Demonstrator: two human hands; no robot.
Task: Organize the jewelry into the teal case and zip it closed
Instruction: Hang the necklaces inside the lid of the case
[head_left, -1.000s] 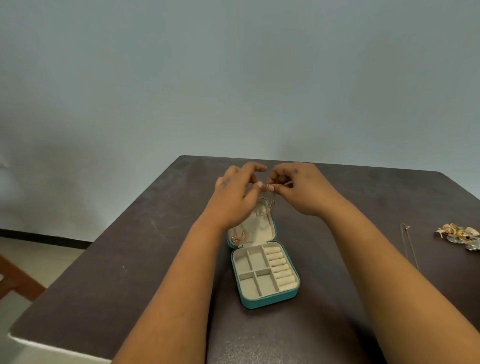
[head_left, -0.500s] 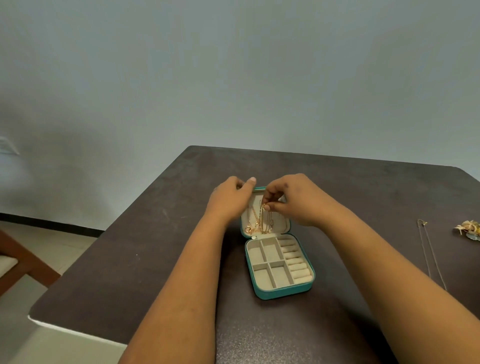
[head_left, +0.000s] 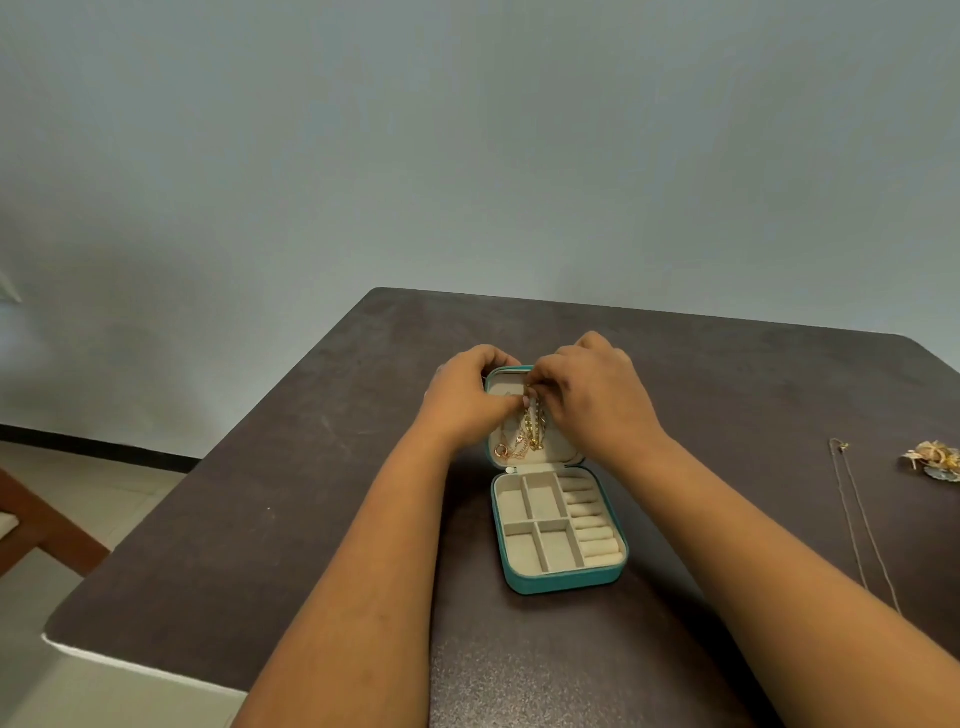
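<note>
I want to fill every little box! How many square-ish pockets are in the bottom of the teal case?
4. In the teal case: back-left pocket, back-right pocket, front-left pocket, front-right pocket. The ring rolls lie beside them on the right.

Single head-worn wide-angle view, looking forward and down across a dark table from its near side. Both forearms enter from the bottom edge and meet at frame centre over an open teal case. A pale wall fills the upper half; floor shows at lower left.
</note>
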